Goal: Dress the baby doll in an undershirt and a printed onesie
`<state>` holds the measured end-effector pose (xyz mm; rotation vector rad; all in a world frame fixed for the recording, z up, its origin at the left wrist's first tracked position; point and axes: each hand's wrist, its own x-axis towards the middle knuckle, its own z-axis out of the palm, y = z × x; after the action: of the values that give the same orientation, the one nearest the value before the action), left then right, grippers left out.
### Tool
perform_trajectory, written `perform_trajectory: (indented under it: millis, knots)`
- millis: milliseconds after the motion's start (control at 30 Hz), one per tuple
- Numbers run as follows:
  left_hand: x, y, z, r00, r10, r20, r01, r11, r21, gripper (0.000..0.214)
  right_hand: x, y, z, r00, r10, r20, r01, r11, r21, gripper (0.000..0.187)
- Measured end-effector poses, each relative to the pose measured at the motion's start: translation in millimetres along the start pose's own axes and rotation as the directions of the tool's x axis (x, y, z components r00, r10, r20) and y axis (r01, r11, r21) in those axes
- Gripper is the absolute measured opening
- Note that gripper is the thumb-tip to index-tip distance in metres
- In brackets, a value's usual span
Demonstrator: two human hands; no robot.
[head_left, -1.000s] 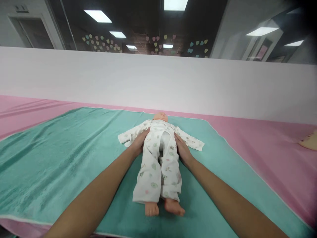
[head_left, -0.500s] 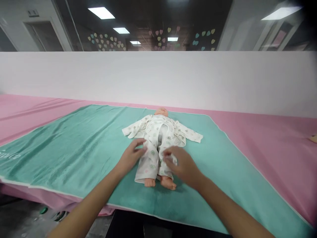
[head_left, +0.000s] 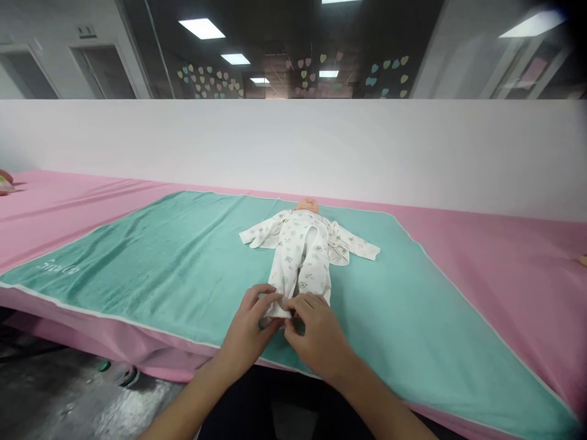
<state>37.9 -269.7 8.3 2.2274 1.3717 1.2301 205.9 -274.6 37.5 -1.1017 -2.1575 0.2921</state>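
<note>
A baby doll (head_left: pixel 307 205) lies on its back, head away from me, arms spread. It wears a white printed top (head_left: pixel 355 243) and matching white split-crotch trousers (head_left: pixel 288 256). My left hand (head_left: pixel 250 324) is closed at the lower hem of the trouser leg on the left, thumb and fingers pinching the cloth. Beside it, my right hand (head_left: pixel 316 333) pinches the same hem from the other side, fingertips almost meeting the left ones. The doll's feet are mostly hidden behind my hands.
Beneath the doll a green towel (head_left: pixel 192 256) with white edging is spread over a pink cover (head_left: pixel 481 263). A low white wall (head_left: pixel 293 146) runs along the back. Part of another doll (head_left: pixel 6 182) shows at the far left edge.
Both hands have moved down from beside the trouser legs to the left leg's hem and closed on it. The doll's feet have become covered. The view has shifted slightly left.
</note>
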Motion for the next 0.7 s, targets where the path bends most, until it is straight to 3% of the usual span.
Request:
perform_trajectory:
  millis: [100, 200, 300, 400, 500, 700]
  knots:
    - [-6, -1, -0.1, 0.995, 0.030, -0.093, -0.022, 0.996, 0.088, 0.043, -17, -16, 3, 1.000, 0.010, 0.008, -0.010, 1.000, 0.019, 0.020]
    - [-14, -2, -1.0, 0.991, 0.100, -0.092, -0.079, 0.975, 0.207, 0.039, -33, -16, 0, 0.998, -0.032, 0.056, 0.030, 0.999, 0.040, 0.022]
    - [-26, 3, -5.1, 0.978, 0.204, -0.033, -0.185, 0.934, 0.305, 0.030, -44, 6, -13, 1.000, -0.030, 0.003, 0.030, 0.998, 0.058, 0.025]
    - [-33, 17, -7.8, 0.966, 0.257, 0.017, -0.250, 0.921, 0.300, 0.025, -52, 38, -24, 0.983, 0.142, -0.115, -0.141, 0.990, 0.019, 0.023]
    - [-25, 34, -2.5, 0.958, 0.273, 0.082, -0.285, 0.915, 0.286, 0.025, -54, 58, -24, 0.964, 0.256, -0.072, -0.257, 0.966, -0.013, 0.022]
    - [11, 41, 23.1, 0.952, 0.230, 0.200, -0.293, 0.873, 0.390, 0.026, -40, 51, -17, 0.970, 0.238, -0.038, -0.233, 0.966, 0.108, 0.014]
